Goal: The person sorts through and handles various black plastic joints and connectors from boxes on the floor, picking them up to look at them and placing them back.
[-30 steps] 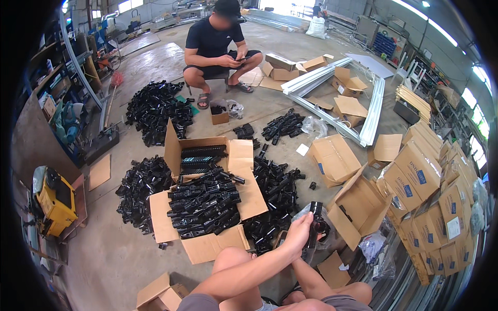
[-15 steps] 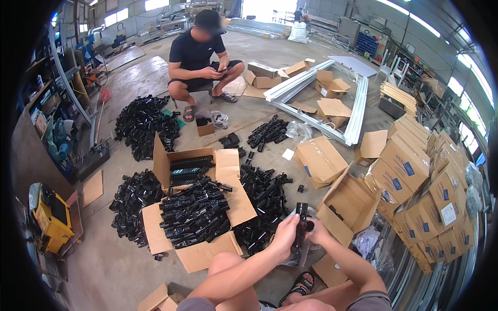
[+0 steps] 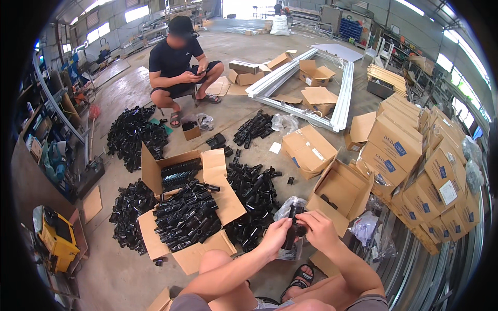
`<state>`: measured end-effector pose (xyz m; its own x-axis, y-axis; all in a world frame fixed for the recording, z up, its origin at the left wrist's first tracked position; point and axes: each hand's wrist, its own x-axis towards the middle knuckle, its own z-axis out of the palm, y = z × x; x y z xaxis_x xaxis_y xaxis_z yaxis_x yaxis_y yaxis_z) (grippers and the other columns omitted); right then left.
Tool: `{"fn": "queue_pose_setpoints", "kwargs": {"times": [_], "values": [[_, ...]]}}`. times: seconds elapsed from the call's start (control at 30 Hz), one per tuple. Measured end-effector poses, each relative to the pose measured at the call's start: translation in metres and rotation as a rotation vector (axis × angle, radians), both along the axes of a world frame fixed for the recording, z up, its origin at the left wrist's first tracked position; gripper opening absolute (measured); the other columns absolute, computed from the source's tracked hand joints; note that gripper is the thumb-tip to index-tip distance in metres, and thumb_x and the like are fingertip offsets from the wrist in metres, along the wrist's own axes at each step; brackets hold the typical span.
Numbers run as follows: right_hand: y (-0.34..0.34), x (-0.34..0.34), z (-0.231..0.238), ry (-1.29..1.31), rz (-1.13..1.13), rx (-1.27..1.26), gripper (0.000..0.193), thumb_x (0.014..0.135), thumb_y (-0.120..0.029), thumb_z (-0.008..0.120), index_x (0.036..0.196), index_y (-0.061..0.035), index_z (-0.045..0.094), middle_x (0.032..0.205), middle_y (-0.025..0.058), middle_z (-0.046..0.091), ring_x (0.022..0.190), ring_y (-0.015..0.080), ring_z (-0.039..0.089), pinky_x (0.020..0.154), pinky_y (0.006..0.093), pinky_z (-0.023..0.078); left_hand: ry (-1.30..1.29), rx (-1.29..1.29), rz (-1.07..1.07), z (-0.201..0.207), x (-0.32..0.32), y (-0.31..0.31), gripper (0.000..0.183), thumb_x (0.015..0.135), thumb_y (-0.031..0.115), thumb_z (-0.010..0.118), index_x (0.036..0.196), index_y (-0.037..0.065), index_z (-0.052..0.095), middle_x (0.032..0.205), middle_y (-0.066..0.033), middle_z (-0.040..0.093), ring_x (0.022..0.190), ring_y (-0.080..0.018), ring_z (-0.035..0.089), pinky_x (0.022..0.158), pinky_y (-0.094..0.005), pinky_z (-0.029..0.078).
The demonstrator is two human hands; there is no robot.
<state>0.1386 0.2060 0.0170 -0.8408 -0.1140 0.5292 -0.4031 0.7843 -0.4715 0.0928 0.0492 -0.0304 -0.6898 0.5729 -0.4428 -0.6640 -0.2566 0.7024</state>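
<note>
My left hand (image 3: 277, 237) is wrapped round a shiny black tubular fitting (image 3: 291, 239), held roughly upright in front of my knees. Against the short branch on its side, the fingers of my right hand (image 3: 318, 228) are pinched together. A clear plastic bag (image 3: 286, 209) lies behind the fitting. Left of my hands, a loose heap of similar black fittings (image 3: 252, 194) covers the floor. Beyond my left knee stands an open carton (image 3: 231, 199), piled high with more of them; neat rows fill its far part.
Another open carton (image 3: 342, 193) stands by my right hand with a few black pieces inside. Stacked closed cartons (image 3: 394, 140) rise at the right. A person (image 3: 176, 62) sits on a low stool beyond a further black heap (image 3: 136, 136). A white metal frame (image 3: 342, 98) lies behind.
My right fingers have moved from behind the fitting onto its side branch, and the fitting has been lowered slightly and turned. The whole view has shifted a little.
</note>
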Motion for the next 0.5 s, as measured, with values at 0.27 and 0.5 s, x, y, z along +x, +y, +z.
{"fn": "queue_pose_setpoints", "kwargs": {"times": [0.27, 0.5], "values": [[0.016, 0.007, -0.006, -0.015, 0.068, 0.135, 0.037, 0.075, 0.004, 0.064, 0.11, -0.0059, 0.071, 0.096, 0.0087, 0.065, 0.089, 0.0276, 0.063, 0.076, 0.037, 0.054, -0.073, -0.045, -0.025, 0.005, 0.001, 0.004, 0.032, 0.107, 0.025, 0.045, 0.118, 0.001, 0.062, 0.095, -0.0063, 0.068, 0.072, -0.013, 0.063, 0.065, -0.0262, 0.053], [0.013, 0.012, -0.01, -0.04, 0.071, 0.154, 0.045, 0.07, 0.006, 0.061, 0.113, -0.0046, 0.07, 0.098, 0.0092, 0.065, 0.09, 0.0276, 0.064, 0.079, 0.0366, 0.056, -0.024, -0.078, -0.092, -0.002, 0.0, 0.001, 0.03, 0.106, 0.024, 0.046, 0.117, 0.001, 0.062, 0.1, -0.0072, 0.066, 0.081, -0.0151, 0.064, 0.072, -0.0302, 0.055]]}}
